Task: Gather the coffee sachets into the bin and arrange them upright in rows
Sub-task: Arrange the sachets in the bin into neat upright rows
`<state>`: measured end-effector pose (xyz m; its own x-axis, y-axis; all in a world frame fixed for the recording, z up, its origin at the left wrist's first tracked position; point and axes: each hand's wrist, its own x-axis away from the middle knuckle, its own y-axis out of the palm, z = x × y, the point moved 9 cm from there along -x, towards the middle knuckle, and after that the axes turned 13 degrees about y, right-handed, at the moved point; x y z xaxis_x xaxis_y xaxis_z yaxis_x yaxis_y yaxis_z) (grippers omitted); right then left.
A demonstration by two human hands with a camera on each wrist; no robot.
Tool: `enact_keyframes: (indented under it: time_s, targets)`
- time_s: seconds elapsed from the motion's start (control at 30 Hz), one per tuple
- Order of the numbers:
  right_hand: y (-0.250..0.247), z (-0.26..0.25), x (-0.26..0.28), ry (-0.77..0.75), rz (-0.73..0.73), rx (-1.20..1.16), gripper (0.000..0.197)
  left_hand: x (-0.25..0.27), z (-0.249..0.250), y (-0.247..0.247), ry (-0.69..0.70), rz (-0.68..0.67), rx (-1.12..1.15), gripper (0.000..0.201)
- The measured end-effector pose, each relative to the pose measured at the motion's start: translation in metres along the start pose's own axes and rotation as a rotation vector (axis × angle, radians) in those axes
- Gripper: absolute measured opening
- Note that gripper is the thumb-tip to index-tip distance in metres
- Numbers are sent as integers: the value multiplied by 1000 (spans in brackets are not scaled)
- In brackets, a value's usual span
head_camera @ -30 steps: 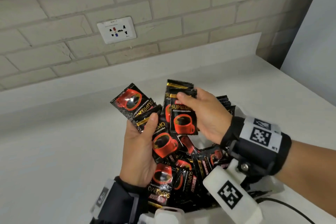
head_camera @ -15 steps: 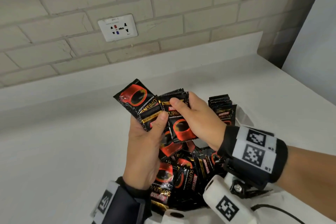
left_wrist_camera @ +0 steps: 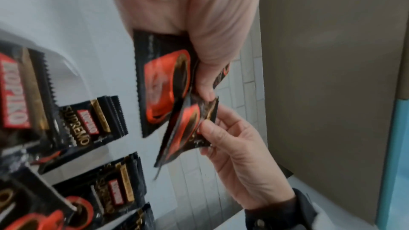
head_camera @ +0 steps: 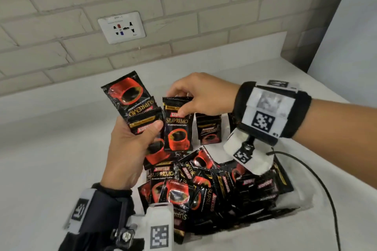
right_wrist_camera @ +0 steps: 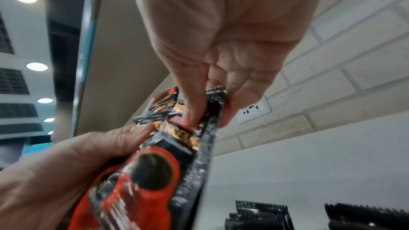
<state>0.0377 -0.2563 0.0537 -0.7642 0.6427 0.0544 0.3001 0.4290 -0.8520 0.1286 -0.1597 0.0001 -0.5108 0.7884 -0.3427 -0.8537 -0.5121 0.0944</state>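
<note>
A white bin [head_camera: 295, 199] on the counter holds a loose heap of black-and-red coffee sachets [head_camera: 195, 185]. At its far end stand upright sachets [head_camera: 210, 130], seen in rows [left_wrist_camera: 92, 121] from the left wrist. My left hand [head_camera: 140, 138] grips a small fan of sachets [head_camera: 130, 98] above the bin, thumb across their front. My right hand [head_camera: 179, 102] pinches the top edge of a single sachet [head_camera: 177, 128], which hangs upright right beside the left thumb. The pinch [right_wrist_camera: 208, 106] shows in the right wrist view.
A black cable [head_camera: 326, 189] runs over the counter right of the bin. A wall socket [head_camera: 121, 27] sits in the brick wall behind. The white counter [head_camera: 51, 159] spreads to the left; a wall closes off its right side.
My right hand has shifted its hold to the top edge of one sachet, now hanging upright beside the left hand's bundle. Both hands stay above the bin.
</note>
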Motion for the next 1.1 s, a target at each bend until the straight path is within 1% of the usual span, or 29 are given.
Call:
enact_keyframes:
  time_s: [0.03,0.07,0.13,0.23,0.4,0.5,0.6,0.7,0.77,0.9,1.0,1.1]
  targets:
    - [-1,3,-6,20,2,0,36,-3,0,-8,10,31,-3,25]
    - [-2,6,-10,38,8,2,33,-5,0,-17,20,68,6,21]
    - [-1,12,-17,74,19,44,30,-9,3,-38,36,133,29,25]
    - [17,17,-24,102,-21,123,28,-11,5,-63,53,201,31,29]
    - [57,9,-31,64,-118,310,18,-8,2,-67,41,191,15,32]
    - [76,5,-31,28,-167,447,23,-6,-1,-67,37,191,17,30]
    - [86,2,-32,7,-179,543,23,-5,-2,-70,35,205,23,28]
    - [91,-3,-31,-21,-184,615,15,-5,-2,-70,33,209,31,28]
    - [94,-4,-31,-42,-193,632,20,-5,-3,-70,33,214,39,29]
    - [93,-1,-33,-40,-192,615,27,-4,-5,-69,27,216,51,41]
    - [89,3,-36,-17,-174,596,27,-5,-7,-67,18,211,59,41]
    - [88,4,-36,-25,-154,622,27,-4,-10,-65,10,205,70,40]
